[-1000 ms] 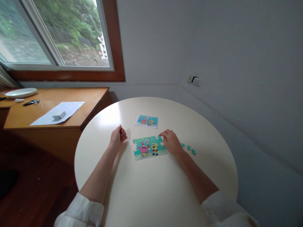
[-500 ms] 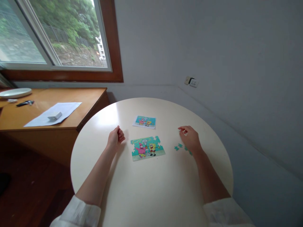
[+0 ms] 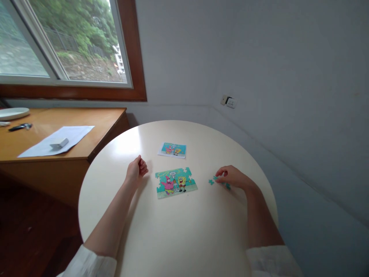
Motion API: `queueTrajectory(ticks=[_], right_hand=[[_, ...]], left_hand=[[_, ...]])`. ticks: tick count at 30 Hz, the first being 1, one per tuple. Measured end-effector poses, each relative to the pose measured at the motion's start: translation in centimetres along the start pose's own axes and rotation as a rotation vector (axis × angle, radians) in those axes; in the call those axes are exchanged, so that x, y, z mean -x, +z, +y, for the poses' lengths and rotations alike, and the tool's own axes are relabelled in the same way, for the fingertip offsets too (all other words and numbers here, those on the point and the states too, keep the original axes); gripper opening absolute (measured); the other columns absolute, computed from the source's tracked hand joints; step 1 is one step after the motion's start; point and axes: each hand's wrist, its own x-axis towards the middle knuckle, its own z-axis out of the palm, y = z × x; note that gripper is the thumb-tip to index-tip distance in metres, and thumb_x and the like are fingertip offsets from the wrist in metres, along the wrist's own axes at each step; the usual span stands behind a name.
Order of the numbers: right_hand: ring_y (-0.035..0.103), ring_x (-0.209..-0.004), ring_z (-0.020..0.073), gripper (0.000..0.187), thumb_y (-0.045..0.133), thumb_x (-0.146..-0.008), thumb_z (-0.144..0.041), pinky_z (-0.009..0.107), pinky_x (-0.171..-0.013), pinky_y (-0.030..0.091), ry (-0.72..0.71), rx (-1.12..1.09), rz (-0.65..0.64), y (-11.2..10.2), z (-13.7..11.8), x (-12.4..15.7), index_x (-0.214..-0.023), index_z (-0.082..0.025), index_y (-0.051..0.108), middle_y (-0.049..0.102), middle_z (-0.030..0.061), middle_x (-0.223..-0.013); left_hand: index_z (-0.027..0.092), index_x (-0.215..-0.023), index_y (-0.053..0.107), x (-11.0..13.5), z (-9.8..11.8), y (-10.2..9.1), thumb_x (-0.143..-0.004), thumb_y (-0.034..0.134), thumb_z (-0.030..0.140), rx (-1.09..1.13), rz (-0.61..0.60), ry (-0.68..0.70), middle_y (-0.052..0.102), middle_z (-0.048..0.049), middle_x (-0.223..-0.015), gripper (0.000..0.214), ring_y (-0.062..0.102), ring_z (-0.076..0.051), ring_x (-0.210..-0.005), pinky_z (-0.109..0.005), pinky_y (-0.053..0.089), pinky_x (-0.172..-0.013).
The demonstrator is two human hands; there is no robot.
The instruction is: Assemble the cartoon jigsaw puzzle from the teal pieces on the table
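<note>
A jigsaw puzzle (image 3: pixel 176 183) with a cartoon picture lies on the round table, with gaps along its left side and its upper right corner. Just left of it, my left hand (image 3: pixel 137 168) rests closed in a loose fist, apart from the puzzle, with nothing visible in it. To the right, my right hand (image 3: pixel 232 176) is lowered over a few small teal pieces. Its thumb and fingertips close on one puzzle piece (image 3: pixel 215 178). Another loose piece (image 3: pixel 211 182) lies to the left of the fingertips, and one more (image 3: pixel 228 186) shows partly under the hand.
Behind the puzzle lies a reference picture card (image 3: pixel 173 150) with the same scene. The white round table (image 3: pixel 178 234) stands beside a wooden desk (image 3: pixel 106 119), which bears paper (image 3: pixel 76 132), a small white box (image 3: pixel 59 143) and a plate (image 3: pixel 13 113). A wall borders the right.
My right hand has come down and toward me, from above the loose pieces onto one of them, its fingers closing. My left hand stays in its fist. The whole view has shifted slightly.
</note>
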Motion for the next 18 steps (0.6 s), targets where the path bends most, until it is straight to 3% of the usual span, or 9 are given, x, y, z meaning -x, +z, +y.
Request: queueTrajectory(ticks=[8,18], right_hand=[[0.051,-0.058,0.0124,0.021,0.064,-0.058,-0.024,0.022,-0.052,0.038,0.001,-0.016,-0.001,0.29,-0.42,-0.09,-0.075,-0.013,0.066,0.058,0.0037,-0.068],[0.051,-0.057,0.0116,0.008,0.061,-0.057,-0.020,0.023,-0.054,0.041,-0.069,-0.292,0.036,0.51,-0.90,-0.26,-0.063,-0.015,0.058,0.056,0.0008,-0.058]], left_hand=[[0.016,-0.046,0.031,0.01,0.06,0.30,-0.084,0.037,0.023,0.009,0.002,-0.016,0.024,0.0064,-0.036,0.039,0.021,-0.004,-0.030,-0.018,0.015,-0.033],[0.016,-0.046,0.031,-0.09,-0.03,0.20,-0.084,0.038,0.023,0.014,-0.002,-0.014,0.024,0.0064,-0.036,0.039,0.021,-0.004,-0.030,-0.018,0.015,-0.033]])
